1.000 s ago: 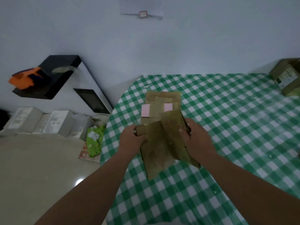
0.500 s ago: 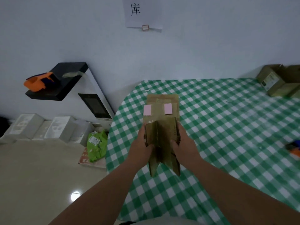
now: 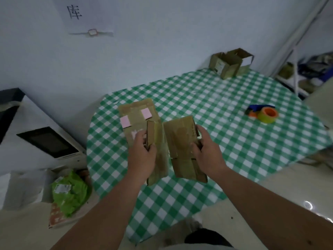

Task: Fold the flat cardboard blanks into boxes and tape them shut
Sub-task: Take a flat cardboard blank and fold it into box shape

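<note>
I hold a brown cardboard blank (image 3: 177, 141) above the green checked table (image 3: 225, 141), partly spread into two panels. My left hand (image 3: 142, 154) grips its left edge, thumb over the front. My right hand (image 3: 207, 150) grips its right edge. Behind it, a stack of flat blanks (image 3: 137, 114) with pink labels lies on the table. A tape dispenser (image 3: 263, 113) with an orange and yellow roll sits at the right. Two folded boxes (image 3: 230, 63) stand at the far corner.
A white appliance with a dark window (image 3: 45, 141) stands left of the table. A green bag (image 3: 70, 193) and white boxes lie on the floor beside it. A metal shelf frame (image 3: 295, 69) stands at the far right.
The blank, pressed narrow between my hands before, is now spread wider. The view has swung right, bringing the tape dispenser and the folded boxes into sight.
</note>
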